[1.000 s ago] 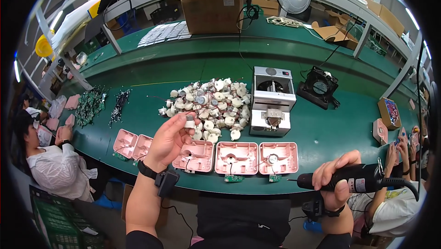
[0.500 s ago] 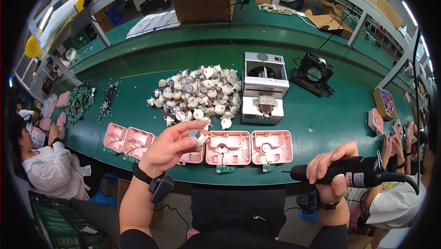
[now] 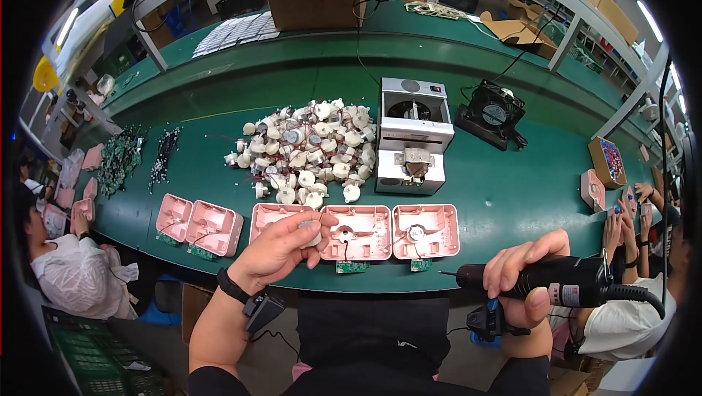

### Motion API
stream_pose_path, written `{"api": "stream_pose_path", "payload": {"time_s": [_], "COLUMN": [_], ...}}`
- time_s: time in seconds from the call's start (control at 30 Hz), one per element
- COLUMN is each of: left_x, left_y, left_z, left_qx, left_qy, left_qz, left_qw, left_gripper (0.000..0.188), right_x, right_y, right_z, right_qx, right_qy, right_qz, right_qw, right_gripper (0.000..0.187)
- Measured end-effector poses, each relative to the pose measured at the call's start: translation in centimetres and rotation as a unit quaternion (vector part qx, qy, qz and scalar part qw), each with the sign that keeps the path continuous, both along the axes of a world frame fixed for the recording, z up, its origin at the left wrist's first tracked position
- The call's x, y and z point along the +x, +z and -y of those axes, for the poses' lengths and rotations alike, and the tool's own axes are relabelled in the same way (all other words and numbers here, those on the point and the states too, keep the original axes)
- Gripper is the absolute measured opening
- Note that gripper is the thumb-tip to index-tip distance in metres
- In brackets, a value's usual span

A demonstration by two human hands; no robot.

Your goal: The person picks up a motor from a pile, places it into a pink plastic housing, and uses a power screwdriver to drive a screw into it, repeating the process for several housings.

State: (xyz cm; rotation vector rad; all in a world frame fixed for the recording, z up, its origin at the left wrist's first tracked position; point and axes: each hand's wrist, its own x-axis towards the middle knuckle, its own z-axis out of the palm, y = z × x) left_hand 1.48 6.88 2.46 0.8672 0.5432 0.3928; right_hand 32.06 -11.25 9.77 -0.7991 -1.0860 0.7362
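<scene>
My left hand [image 3: 272, 251] pinches a small motor [image 3: 311, 232] with a whitish round body, partly hidden by the fingers. It hovers at the left edge of a pink plastic housing [image 3: 374, 234], over another housing [image 3: 269, 213] that it partly covers. Farther right stands a third pink housing [image 3: 444, 236] with a round part fitted inside. Green circuit boards [image 3: 353, 267] hang by wires at the housings' front edges. My right hand [image 3: 521, 268] is wrapped around a black electric screwdriver [image 3: 578, 280], held level with its bit pointing left, apart from the housings.
A heap of similar motors [image 3: 307, 149] lies behind the housings. Beside it stand a grey-white machine [image 3: 414, 136] and a black fan [image 3: 491, 117]. Two pink housings [image 3: 216, 229] and a pile of circuit boards [image 3: 123, 158] are at left. Co-workers sit at both sides.
My left hand has lowered slightly with the motor and turned, so the fingers cover more of it. The right hand keeps its hold on the screwdriver. The view has shifted a little.
</scene>
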Motion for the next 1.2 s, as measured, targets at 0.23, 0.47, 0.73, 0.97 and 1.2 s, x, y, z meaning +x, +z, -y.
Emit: {"api": "stream_pose_path", "payload": {"time_s": [0.23, 0.47, 0.73, 0.97, 1.2], "left_x": [1.1, 2.6, 5.0, 5.2, 4.4], "left_y": [1.8, 0.9, -3.6, -4.2, -4.5], "left_z": [1.4, 2.2, 2.0, 1.6, 1.3], "left_qx": [0.067, 0.424, 0.692, 0.722, 0.694], "left_qy": [0.037, 0.0, 0.112, 0.108, 0.109], "left_qz": [-0.026, -0.228, -0.266, -0.308, -0.315], "left_qw": [0.997, 0.877, 0.662, 0.61, 0.638], "left_gripper": [0.036, 0.036, 0.032, 0.032, 0.032], "right_x": [-0.1, -0.7, -1.7, -1.0, -3.6], "right_y": [0.1, 0.4, 0.9, 0.9, 1.3], "right_z": [0.1, -0.2, -0.3, -1.1, -3.4], "right_qx": [-0.009, -0.024, -0.023, 0.064, 0.103], "right_qy": [-0.011, -0.008, 0.003, 0.152, 0.12], "right_qz": [0.001, -0.009, -0.039, -0.023, 0.023], "right_qw": [1.0, 1.0, 0.999, 0.986, 0.987], "right_gripper": [0.054, 0.057, 0.061, 0.056, 0.06]}}
